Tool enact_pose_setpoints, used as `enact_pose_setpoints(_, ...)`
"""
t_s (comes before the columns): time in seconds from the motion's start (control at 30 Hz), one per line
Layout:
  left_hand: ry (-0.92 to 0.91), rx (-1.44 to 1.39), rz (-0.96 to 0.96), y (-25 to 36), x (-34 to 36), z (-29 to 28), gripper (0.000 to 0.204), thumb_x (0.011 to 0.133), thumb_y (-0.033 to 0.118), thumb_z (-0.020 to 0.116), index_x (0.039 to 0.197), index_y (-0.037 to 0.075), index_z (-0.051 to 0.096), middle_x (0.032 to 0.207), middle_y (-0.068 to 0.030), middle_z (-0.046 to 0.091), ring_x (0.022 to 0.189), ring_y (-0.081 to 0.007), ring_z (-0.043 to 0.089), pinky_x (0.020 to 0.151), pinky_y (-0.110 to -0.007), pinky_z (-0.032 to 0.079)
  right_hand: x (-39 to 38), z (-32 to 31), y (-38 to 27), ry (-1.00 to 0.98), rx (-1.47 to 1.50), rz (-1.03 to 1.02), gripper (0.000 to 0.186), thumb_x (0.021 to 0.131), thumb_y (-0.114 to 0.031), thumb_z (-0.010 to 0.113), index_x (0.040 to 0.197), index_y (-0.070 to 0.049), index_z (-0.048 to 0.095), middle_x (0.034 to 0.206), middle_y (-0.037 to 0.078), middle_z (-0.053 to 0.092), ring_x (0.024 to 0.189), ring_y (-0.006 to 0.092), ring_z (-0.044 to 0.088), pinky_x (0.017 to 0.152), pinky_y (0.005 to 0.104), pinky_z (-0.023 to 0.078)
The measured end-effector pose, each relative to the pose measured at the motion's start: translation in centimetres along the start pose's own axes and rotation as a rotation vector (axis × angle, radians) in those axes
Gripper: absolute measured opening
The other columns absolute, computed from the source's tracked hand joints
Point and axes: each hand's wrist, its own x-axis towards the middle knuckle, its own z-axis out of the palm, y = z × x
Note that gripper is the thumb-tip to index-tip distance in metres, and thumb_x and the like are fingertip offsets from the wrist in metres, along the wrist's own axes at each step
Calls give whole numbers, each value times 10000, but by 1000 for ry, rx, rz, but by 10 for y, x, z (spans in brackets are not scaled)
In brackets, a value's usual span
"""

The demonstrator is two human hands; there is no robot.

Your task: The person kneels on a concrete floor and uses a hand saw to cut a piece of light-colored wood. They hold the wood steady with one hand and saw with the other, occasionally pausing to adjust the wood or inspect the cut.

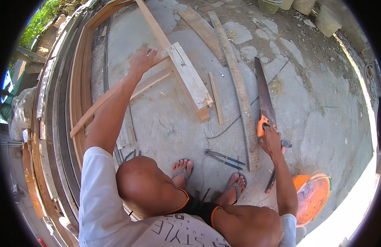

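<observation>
My right hand [270,140] is closed around the orange handle of a hand saw [263,90], whose dark blade points away over the concrete. My left hand [143,62] is at a narrow wooden strip [96,108], its fingers bent over it. Beside that hand lies a thick wooden post [188,76] with a pale top face and a notched near end. A long timber [153,22] runs away from the post's far end. Another wooden piece [151,83] meets the post's left side.
Nearby lie pincers [224,159], a hammer [286,144], a long weathered board [235,86], a wide plank [202,35] and a thin stick [216,99]. An orange bucket [311,197] stands at the right. Stacked timbers [63,103] line the left side. My sandalled feet are near the pincers.
</observation>
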Motion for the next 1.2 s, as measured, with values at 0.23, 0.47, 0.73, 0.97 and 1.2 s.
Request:
enact_pose_setpoints(0.23,112,106,-327,-8,8,62,727,1041,666,376,1278,91,752,1199,-242,755,1206,-434,681,1169,-700,257,25,-156,-38,337,490,269,273,941,-248,789,953,-2,670,694,119,665,617,273,657,634,370,516)
enact_pose_setpoints(0.47,116,-62,-646,-1,31,69,677,1038,640,383,1218,138,800,1050,-211,796,1140,-404,721,1214,-645,241,57,-291,-137,178,929,17,323,937,-273,785,968,21,656,713,104,661,566,185,607,570,331,497)
enact_pose_setpoints(0.73,144,66,-758,30,33,53,616,1007,614,490,1073,110,838,993,-225,792,1048,-403,742,1181,-592,316,40,-263,-233,-72,844,40,256,876,-176,826,925,-3,644,625,59,608,554,120,591,550,314,507)
enact_pose_setpoints(0.97,160,45,-741,28,32,55,605,992,614,530,1014,96,842,941,-233,787,995,-409,746,1155,-583,346,38,-262,-248,-81,941,43,246,889,-166,816,940,9,651,651,40,604,575,99,557,562,310,497)
enact_pose_setpoints(1.2,131,52,-726,25,31,52,635,1008,613,494,977,82,839,924,-234,784,963,-405,747,1111,-565,373,-7,-272,-246,-161,923,120,293,931,-206,750,1041,54,672,778,50,638,701,127,581,669,304,502)
